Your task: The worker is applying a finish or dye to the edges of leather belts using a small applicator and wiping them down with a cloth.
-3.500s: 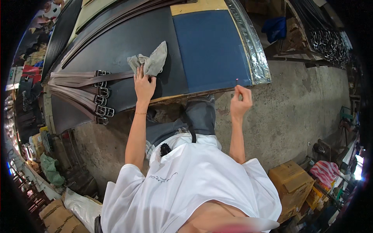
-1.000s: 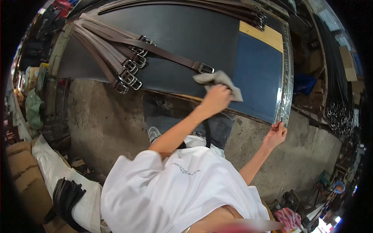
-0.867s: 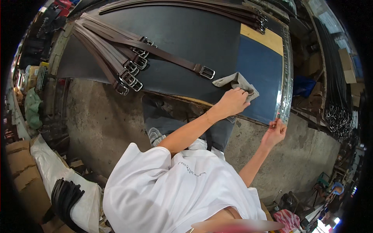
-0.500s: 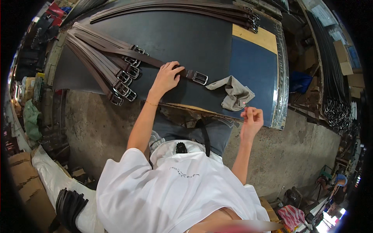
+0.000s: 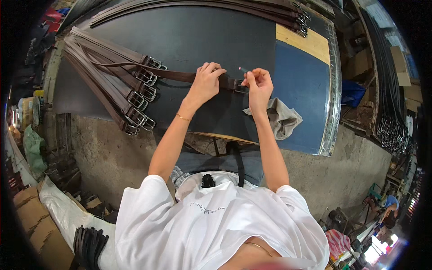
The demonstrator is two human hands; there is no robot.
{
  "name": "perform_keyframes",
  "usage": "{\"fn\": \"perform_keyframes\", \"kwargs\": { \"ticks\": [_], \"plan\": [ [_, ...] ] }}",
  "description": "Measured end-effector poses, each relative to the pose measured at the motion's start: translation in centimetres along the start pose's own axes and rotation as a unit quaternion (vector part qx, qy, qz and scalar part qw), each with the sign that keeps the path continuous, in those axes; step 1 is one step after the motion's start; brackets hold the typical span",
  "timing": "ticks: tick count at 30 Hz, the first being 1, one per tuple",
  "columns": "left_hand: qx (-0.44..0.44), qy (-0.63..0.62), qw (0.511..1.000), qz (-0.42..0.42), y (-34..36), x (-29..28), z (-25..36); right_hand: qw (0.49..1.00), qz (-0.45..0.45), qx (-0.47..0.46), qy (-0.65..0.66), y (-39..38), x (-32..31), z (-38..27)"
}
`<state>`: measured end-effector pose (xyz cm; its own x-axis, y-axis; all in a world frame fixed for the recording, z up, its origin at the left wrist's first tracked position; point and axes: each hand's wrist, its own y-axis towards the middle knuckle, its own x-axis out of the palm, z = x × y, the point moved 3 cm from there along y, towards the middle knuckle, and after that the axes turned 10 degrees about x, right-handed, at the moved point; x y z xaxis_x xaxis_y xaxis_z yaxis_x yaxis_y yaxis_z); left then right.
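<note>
A dark brown leather belt (image 5: 180, 75) stretches across the black tabletop, its strap running back over a fanned bunch of brown belts (image 5: 105, 67) on the left. My left hand (image 5: 207, 83) is closed on this belt a little short of its buckle end. Right over the silver buckle (image 5: 241, 86), partly hiding it, my right hand (image 5: 260, 87) pinches a short dark pen-like stick (image 5: 243, 70) with a pinkish tip. The tip points up and left, apart from the leather. A crumpled grey cloth (image 5: 285, 119) lies just beside my right wrist.
Another row of brown belts (image 5: 202, 5) lies along the table's far edge. The table (image 5: 299, 81) has a blue panel and a bare wood strip at the right. Black belts with buckles (image 5: 382, 99) hang beyond it. Dark straps (image 5: 90, 245) rest on white sheeting at lower left.
My right hand has moved up and left from beside the cloth to the buckle, bringing the pen-like stick with it. My left hand stays on the belt, its strap now shifted near the bunch.
</note>
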<state>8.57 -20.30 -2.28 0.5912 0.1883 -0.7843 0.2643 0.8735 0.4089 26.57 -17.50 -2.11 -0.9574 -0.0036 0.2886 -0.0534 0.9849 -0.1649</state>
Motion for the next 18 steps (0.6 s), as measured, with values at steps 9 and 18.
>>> {"fn": "perform_keyframes", "kwargs": {
  "ticks": [9, 18],
  "plan": [
    [-0.004, -0.072, 0.995, 0.071, 0.2, 1.4, 0.1, 0.998, 0.055, -0.005, -0.042, 0.9, 0.6, 1.8],
    [0.012, -0.015, 0.988, 0.152, -1.5, 1.8, 2.7, 0.982, 0.013, 0.056, -0.179, 1.1, 1.1, 1.3]
  ]
}}
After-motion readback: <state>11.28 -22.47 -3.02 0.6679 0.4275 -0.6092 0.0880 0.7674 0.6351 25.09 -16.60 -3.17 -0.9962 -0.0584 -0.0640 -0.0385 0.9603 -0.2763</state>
